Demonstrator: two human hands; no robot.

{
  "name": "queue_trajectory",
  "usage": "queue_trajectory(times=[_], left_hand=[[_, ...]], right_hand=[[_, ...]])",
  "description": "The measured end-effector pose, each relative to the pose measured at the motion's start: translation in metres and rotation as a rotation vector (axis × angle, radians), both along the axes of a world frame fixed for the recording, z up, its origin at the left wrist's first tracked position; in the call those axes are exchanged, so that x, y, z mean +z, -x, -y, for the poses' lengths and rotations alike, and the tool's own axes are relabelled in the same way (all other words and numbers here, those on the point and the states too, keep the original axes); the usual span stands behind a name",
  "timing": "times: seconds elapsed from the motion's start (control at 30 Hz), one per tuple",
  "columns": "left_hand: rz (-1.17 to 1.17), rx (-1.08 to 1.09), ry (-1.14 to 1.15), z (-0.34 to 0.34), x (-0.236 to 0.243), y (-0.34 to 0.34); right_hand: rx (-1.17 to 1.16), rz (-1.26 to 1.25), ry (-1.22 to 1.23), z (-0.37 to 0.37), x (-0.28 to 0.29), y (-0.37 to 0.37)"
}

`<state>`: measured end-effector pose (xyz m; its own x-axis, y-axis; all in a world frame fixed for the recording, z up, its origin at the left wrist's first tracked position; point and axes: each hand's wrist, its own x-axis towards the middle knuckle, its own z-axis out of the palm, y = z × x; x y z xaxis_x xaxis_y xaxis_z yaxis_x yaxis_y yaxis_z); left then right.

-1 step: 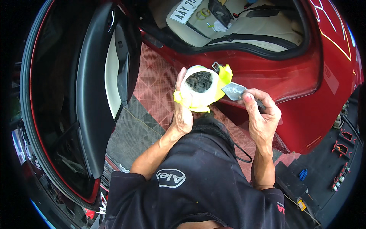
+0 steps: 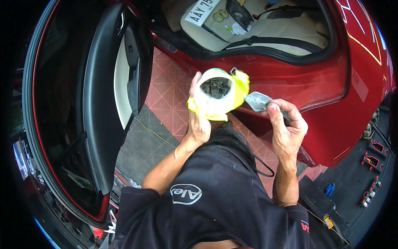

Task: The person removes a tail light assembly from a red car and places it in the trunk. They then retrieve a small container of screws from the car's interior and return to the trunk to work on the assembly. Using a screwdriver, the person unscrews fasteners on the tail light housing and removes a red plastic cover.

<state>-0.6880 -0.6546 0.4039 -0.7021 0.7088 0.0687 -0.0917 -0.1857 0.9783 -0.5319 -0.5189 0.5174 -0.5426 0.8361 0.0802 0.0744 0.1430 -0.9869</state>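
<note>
In front of me, my left hand (image 2: 199,122) is closed around a white round tub (image 2: 228,99). Dark grey clumps (image 2: 215,87) lie inside it, and its mouth faces up toward me. Crumpled bright yellow material (image 2: 240,89) hangs around the tub's sides, with a small metal loop at its far right edge. My right hand (image 2: 288,124) pinches a small trowel (image 2: 257,101) with a pointed, pale-smeared metal blade. The blade's tip points left at the yellow material, just apart from it. My fingers hide most of the trowel's handle.
An open car door (image 2: 103,83) stands to my left. Ahead, the red car sill (image 2: 290,83) curves below a cream seat (image 2: 269,35) bearing a plate, yellow tape rolls and a belt. Red holders (image 2: 371,162) and a blue item (image 2: 330,189) lie at the right.
The tub has shifted slightly left and away from me. My right hand and the trowel have moved a little right, widening the gap between blade and tub.
</note>
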Motion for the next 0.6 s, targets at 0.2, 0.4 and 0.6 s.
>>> queue_trajectory(times=[0.2,0.4,0.6], left_hand=[[0.178,-0.009,0.022,0.006,-0.044,-0.001],[-0.023,-0.029,0.070,-0.017,-0.009,-0.009],[-0.075,-0.010,0.101,-0.018,-0.016,-0.010]], right_hand=[[-0.087,-0.006,-0.034,0.001,-0.001,-0.019],[-0.197,-0.017,0.022,0.001,0.000,-0.029],[-0.183,-0.037,-0.037,0.001,-0.006,-0.029]])
